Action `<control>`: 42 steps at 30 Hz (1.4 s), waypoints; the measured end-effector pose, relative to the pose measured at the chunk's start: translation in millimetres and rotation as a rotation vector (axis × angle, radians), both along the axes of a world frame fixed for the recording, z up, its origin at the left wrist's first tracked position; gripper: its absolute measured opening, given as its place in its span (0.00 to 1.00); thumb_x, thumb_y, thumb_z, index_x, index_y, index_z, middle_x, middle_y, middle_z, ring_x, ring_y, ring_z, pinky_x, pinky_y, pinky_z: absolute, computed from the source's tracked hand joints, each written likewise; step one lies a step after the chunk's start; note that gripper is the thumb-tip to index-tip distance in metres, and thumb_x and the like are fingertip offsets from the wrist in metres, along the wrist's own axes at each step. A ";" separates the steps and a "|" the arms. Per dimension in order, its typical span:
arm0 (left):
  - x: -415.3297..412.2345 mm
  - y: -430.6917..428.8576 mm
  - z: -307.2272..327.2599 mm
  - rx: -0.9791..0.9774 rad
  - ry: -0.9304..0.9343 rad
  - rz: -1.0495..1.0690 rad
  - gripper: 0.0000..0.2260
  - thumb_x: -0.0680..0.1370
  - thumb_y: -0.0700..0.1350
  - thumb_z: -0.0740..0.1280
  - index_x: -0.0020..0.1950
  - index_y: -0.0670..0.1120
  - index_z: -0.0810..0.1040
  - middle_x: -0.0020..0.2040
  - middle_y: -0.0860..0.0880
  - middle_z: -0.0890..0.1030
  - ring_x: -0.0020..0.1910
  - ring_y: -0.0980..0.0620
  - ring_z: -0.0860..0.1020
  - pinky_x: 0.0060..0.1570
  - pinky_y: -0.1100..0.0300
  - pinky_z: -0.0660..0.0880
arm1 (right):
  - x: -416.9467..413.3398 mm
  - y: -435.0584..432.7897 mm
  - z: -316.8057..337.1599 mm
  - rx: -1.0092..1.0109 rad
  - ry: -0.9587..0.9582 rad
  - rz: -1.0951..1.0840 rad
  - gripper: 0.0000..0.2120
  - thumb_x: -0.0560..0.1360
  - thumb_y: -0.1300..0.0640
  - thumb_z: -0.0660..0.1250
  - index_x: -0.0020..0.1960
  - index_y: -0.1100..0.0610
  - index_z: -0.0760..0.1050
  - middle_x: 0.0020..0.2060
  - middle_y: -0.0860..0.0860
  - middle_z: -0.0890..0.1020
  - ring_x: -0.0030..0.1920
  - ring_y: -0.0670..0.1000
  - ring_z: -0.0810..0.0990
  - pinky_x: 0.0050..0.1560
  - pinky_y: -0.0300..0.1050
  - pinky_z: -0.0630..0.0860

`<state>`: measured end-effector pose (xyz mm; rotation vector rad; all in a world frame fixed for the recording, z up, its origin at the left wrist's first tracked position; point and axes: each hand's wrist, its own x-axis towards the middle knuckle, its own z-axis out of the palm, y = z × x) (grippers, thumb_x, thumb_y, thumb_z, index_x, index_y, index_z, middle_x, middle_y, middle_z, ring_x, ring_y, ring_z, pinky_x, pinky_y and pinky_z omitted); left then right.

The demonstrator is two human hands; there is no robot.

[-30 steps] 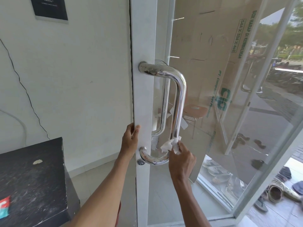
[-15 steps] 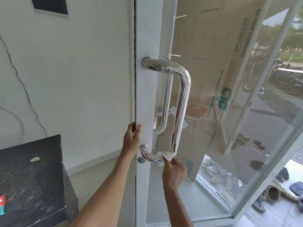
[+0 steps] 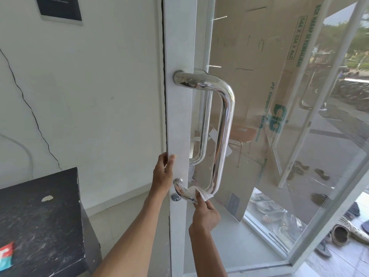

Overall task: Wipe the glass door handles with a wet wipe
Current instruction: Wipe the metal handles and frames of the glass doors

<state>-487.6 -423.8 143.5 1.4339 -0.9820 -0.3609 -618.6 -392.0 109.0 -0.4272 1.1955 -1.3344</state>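
A white wet wipe (image 3: 202, 193) is pressed against the lower bend of the chrome pull handle (image 3: 224, 124) on a glass door, where the bar curves back toward its bottom mount. The right hand (image 3: 205, 213) reaches up from below the handle and pinches the wipe between thumb and fingers. The left hand (image 3: 162, 174) grips the edge of the white door stile (image 3: 179, 116) just left of the handle's lower mount, thumb flat on the stile's face and fingers wrapped round its edge. A round lock cylinder (image 3: 176, 197) sits in the stile directly under that mount. A matching second handle (image 3: 205, 124) shows through the glass behind the first. Beyond the handle, on the far side of the glass, a large printed cardboard sheet (image 3: 259, 76) leans upright, with shoes (image 3: 267, 206) on the floor below it and a sandal (image 3: 341, 233) further right. Well to the left of the handle stands a scuffed black counter (image 3: 40, 216) bearing a red and teal packet (image 3: 6, 256) against a white wall with a long crack (image 3: 30, 108).
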 end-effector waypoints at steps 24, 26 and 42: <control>4.5 -2.3 4.1 0.043 -0.042 0.010 0.11 0.81 0.56 0.58 0.51 0.50 0.73 0.35 0.57 0.72 0.33 0.66 0.71 0.36 0.72 0.66 | -3.1 31.7 -12.3 0.022 0.198 0.145 0.03 0.70 0.63 0.73 0.39 0.58 0.84 0.29 0.48 0.84 0.36 0.49 0.83 0.35 0.38 0.73; 4.6 -2.7 3.0 0.042 -0.030 0.013 0.12 0.81 0.56 0.58 0.53 0.49 0.73 0.36 0.57 0.73 0.34 0.66 0.71 0.38 0.71 0.67 | -13.8 40.2 -12.3 -0.044 0.358 -0.011 0.03 0.71 0.57 0.73 0.38 0.53 0.82 0.30 0.46 0.84 0.38 0.46 0.83 0.36 0.36 0.71; 1.7 1.8 7.0 0.065 -0.032 0.001 0.13 0.81 0.56 0.58 0.54 0.47 0.73 0.37 0.57 0.73 0.36 0.64 0.72 0.40 0.66 0.66 | -34.4 27.5 -29.7 -0.755 1.765 0.315 0.38 0.62 0.67 0.50 0.74 0.62 0.62 0.74 0.56 0.63 0.76 0.53 0.52 0.70 0.63 0.53</control>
